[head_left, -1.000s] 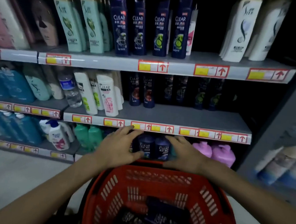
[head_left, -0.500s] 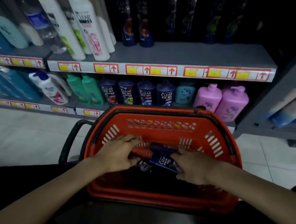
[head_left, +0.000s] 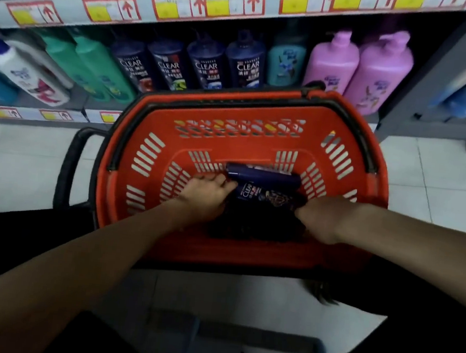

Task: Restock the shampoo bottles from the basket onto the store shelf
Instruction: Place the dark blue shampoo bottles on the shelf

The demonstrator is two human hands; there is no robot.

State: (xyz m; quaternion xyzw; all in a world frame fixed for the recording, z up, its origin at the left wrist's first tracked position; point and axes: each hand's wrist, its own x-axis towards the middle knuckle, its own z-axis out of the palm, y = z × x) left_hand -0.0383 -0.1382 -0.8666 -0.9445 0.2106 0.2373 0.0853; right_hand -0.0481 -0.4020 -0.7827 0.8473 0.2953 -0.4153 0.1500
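Note:
A red plastic basket (head_left: 145, 128) stands on the floor in front of the bottom shelf. Inside it lie dark blue CLEAR shampoo bottles: one lies across the far side (head_left: 263, 176), a second with its label up (head_left: 264, 195) is just below it, and more sit in the dark underneath. My left hand (head_left: 207, 193) is down in the basket, fingertips touching the cap ends of the two bottles. My right hand (head_left: 321, 219) curls down over the pile's right end, fingers hidden. A row of matching CLEAR bottles (head_left: 208, 65) stands upright on the bottom shelf.
Pink pump bottles (head_left: 378, 71) and a teal bottle (head_left: 285, 62) stand right of the row; green bottles (head_left: 94, 63) and a white bottle (head_left: 28, 77) stand to its left. The upper shelf edge (head_left: 185, 9) overhangs. A grey upright (head_left: 434, 82) is at right. The basket's black handle (head_left: 67, 166) sticks out left.
My hands left the bottom-shelf CLEAR bottles and dropped into the basket onto the bottles there. My view tilted down from the shelves to the basket and floor.

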